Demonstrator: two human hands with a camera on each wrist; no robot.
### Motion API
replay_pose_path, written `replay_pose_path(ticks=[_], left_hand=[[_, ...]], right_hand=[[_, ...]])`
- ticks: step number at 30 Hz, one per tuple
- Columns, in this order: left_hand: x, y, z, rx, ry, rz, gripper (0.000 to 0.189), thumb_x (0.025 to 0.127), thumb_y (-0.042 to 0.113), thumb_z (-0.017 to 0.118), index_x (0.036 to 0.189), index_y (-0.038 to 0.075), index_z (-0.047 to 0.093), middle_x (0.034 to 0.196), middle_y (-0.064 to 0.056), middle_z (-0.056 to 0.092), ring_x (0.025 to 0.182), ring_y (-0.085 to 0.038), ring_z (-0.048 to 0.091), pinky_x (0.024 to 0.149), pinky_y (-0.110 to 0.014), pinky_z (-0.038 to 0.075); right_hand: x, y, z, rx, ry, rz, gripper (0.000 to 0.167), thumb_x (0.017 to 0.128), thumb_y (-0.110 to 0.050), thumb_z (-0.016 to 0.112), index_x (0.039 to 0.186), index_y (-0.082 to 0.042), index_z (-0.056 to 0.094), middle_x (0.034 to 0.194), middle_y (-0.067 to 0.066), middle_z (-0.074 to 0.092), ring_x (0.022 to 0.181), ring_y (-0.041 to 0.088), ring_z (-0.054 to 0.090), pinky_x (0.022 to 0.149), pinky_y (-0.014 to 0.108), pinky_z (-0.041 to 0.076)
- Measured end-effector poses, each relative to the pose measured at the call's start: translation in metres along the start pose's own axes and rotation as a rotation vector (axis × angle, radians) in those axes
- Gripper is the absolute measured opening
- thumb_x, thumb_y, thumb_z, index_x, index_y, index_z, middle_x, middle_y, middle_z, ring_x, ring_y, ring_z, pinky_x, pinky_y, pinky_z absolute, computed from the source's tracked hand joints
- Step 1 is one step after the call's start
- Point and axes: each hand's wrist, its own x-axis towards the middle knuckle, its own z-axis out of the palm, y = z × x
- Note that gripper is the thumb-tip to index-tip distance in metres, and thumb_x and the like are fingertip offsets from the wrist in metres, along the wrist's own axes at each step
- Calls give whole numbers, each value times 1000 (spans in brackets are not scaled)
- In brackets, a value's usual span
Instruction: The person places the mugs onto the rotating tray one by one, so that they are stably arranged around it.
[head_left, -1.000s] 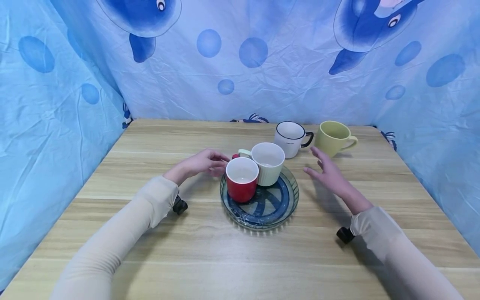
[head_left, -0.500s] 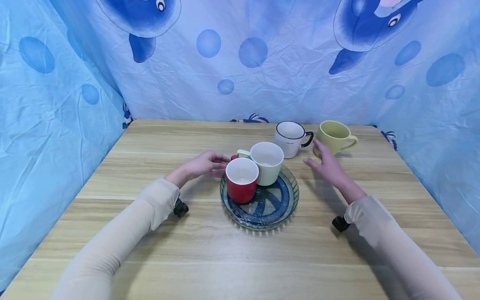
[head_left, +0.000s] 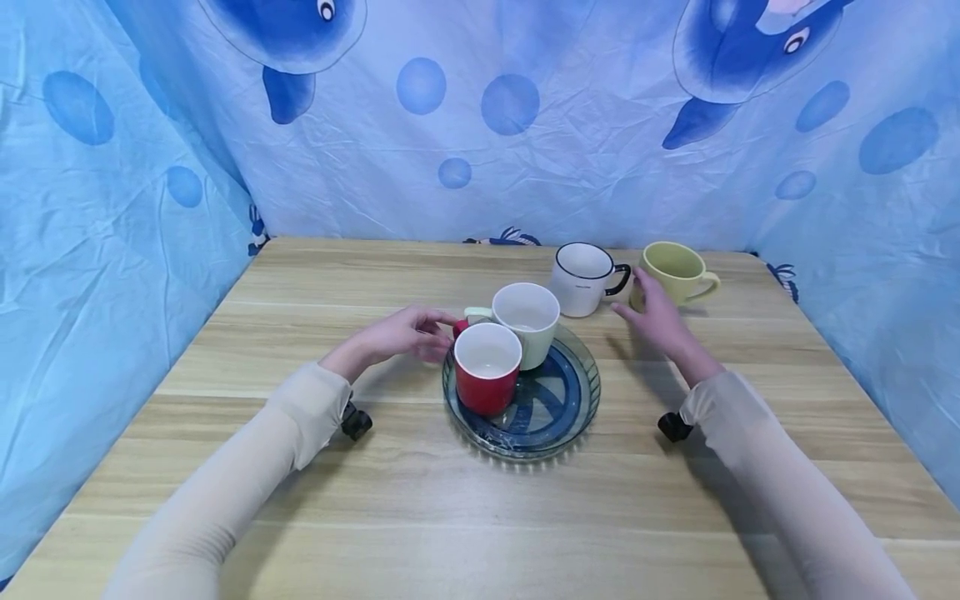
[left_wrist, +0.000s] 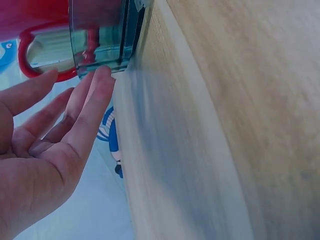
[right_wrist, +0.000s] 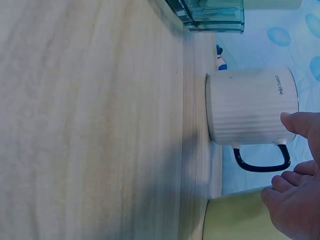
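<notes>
Beside the left edge of the glass plate [head_left: 558, 404], my left hand [head_left: 412, 333] holds its fingers loosely extended at the red mug's handle [left_wrist: 24, 52]. Its fingertips [left_wrist: 102, 75] come right up to the plate rim. On the plate stand the red mug [head_left: 487, 387] and, behind it, a pale green mug [head_left: 534, 343] with its handle turned left. My right hand [head_left: 660, 321] reaches between the white mug [head_left: 577, 292] and the yellow-green mug [head_left: 686, 283], fingers spread. In the right wrist view its thumb overlaps the white mug near the rim, close to the black handle [right_wrist: 262, 169].
The wooden table [head_left: 480, 525] extends in front of the plate. A blue dolphin-print cloth [head_left: 480, 200] hangs behind and on both sides. The white and yellow-green mugs stand close together near the back edge.
My right hand has moved forward, up to the yellow-green and white mugs. On the plate, the red mug has shifted slightly nearer and the pale green mug slightly left. My left hand stays beside them.
</notes>
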Motion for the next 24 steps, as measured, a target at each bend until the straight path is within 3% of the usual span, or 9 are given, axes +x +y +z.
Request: replay_pose_path(ticks=[3, 10, 17, 24], left_hand=[[-5, -1, -1, 33, -12, 2, 55, 91, -3, 57, 144, 1, 43, 107, -16, 66, 90, -13, 66, 85, -36, 61], [-13, -5, -3, 41, -53, -33, 67, 88, -1, 64, 148, 3, 35, 114, -21, 63, 99, -24, 66, 89, -39, 59], [-19, -7, 1, 26, -72, -13, 62, 87, -4, 61, 145, -3, 39, 109, -21, 65, 96, -23, 66, 88, -40, 60], [-27, -6, 6, 8, -45, -1, 57, 89, -4, 62, 141, -8, 42, 119, -29, 60, 100, -25, 66, 89, -42, 59]], right_hand=[[3, -1, 0, -8, -1, 3, 81, 95, -16, 61, 153, 5, 7, 156, 32, 16, 144, 47, 19, 121, 58, 15], [9, -1, 0, -27, -8, 8, 82, 95, -15, 59, 153, 3, 5, 157, 30, 14, 145, 47, 17, 122, 57, 14], [11, 1, 2, -88, 16, -23, 81, 93, -14, 62, 152, 7, 10, 156, 33, 15, 144, 48, 17, 122, 58, 15], [5, -1, 4, -103, 65, -74, 73, 91, -7, 62, 147, 13, 20, 147, 38, 27, 137, 50, 28, 119, 59, 22]])
